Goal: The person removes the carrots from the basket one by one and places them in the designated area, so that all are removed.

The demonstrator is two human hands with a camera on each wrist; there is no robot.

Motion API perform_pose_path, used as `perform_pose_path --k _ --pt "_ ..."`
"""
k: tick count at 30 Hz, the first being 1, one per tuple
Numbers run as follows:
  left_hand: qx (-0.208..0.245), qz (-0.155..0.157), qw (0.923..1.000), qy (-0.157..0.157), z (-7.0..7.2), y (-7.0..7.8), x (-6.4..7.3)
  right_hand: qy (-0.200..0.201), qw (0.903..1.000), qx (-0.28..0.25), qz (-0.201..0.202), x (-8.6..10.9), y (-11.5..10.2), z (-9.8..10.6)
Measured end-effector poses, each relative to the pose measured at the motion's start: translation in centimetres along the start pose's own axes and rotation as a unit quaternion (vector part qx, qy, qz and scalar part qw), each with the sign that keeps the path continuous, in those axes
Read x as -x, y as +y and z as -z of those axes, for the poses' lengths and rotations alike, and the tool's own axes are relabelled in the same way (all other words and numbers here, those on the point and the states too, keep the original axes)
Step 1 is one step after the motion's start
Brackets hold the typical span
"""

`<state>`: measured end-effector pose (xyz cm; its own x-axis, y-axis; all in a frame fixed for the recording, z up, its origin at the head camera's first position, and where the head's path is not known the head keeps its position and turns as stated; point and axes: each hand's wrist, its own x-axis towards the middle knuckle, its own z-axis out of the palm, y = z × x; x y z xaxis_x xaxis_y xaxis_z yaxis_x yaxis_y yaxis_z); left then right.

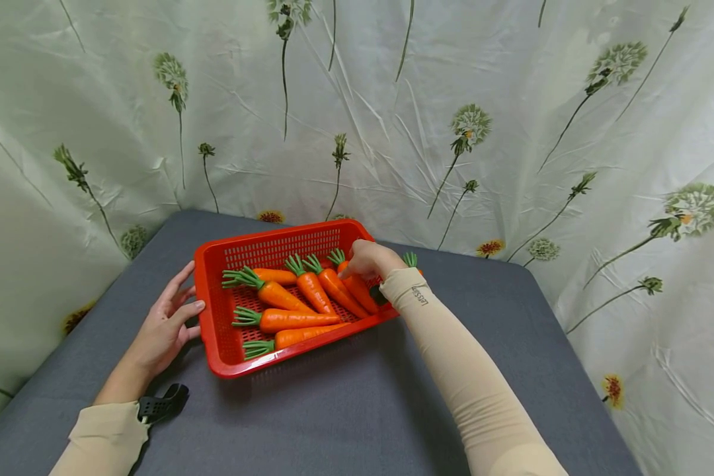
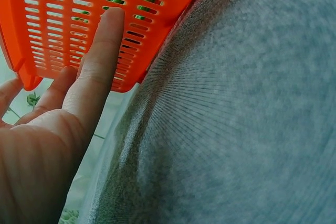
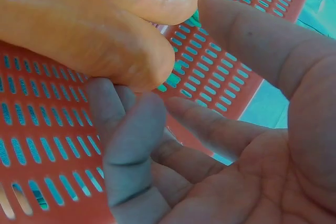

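A red plastic basket [image 1: 214, 330] with slotted walls holds several orange carrots [image 1: 309, 291] with green stem tops. My left hand [image 1: 166, 324] is at its left end, with the thumb and extended fingers touching the rim and outer wall. In the left wrist view one straight finger [image 2: 100, 56] lies against the slotted side. Inside the basket's right end, my right hand [image 1: 369, 259] reaches down beside the rightmost carrot [image 1: 357, 287]. The right wrist view has its loosely bent fingers [image 3: 134, 145] right at the rounded end of a carrot [image 3: 126, 56], with the thumb apart from them.
The basket stands on a table with a grey cloth [image 1: 321, 423]. Past its right end, partly behind the right forearm, another carrot's green top [image 1: 410, 259] shows. A pale curtain [image 1: 393, 119] with dandelion prints hangs behind the table and along its sides.
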<state>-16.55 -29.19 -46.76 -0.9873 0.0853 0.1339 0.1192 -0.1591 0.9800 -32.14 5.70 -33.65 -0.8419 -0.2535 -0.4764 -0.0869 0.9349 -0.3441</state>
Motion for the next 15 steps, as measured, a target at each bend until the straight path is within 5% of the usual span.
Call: perform_pose_path --k 15 --pt "0.022 -0.013 0.9996 -0.007 0.00 0.02 -0.11 0.011 0.9978 0.065 0.005 0.71 -0.68 0.17"
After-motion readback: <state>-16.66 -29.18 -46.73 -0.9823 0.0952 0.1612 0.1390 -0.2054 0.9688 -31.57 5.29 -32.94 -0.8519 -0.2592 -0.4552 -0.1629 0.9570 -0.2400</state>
